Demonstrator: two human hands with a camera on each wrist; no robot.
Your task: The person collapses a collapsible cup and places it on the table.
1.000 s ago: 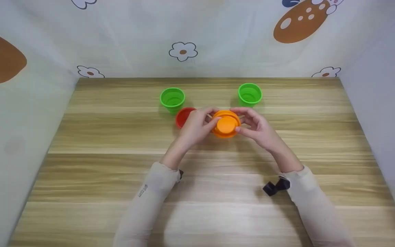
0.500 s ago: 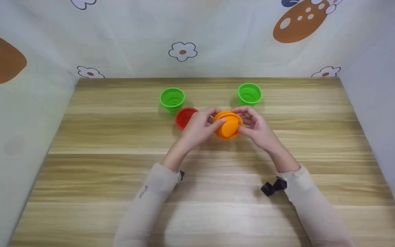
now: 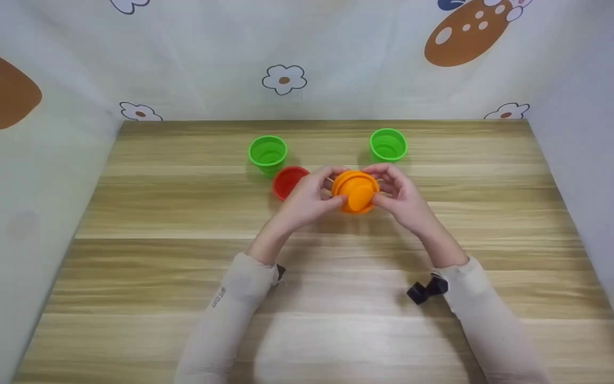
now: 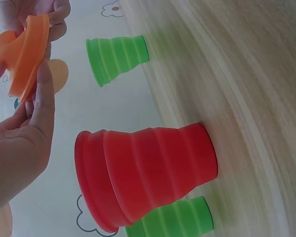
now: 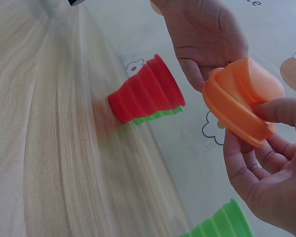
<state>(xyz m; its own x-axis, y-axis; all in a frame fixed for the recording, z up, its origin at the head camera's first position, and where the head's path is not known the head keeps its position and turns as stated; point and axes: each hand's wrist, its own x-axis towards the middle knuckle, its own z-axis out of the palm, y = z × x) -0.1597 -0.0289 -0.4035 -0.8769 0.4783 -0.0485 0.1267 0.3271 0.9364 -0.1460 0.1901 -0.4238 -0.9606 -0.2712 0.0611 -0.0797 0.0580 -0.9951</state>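
An orange collapsible cup (image 3: 357,188), partly folded with its base bulging lopsidedly toward the head camera, is held above the table between both hands. My left hand (image 3: 309,197) grips its left side, thumb on the folded part and fingers behind the rim. On the opposite side, my right hand (image 3: 400,200) pinches it with the thumb against the base. The right wrist view shows the orange cup (image 5: 244,98) with its middle rings skewed. Just beyond my left hand stands a red ribbed cup (image 3: 288,182), partly covered by that hand; it appears upright and extended in the left wrist view.
One green cup (image 3: 268,153) stands behind the red cup, and another green cup (image 3: 388,145) stands at the back right, beyond my right hand. The wooden table (image 3: 179,213) meets a patterned curtain (image 3: 205,64) at its far edge.
The orange cup's base has gone from facing the head camera squarely to tilted and squashed. My left thumb has slid down its near side, and the cup has shifted slightly right.
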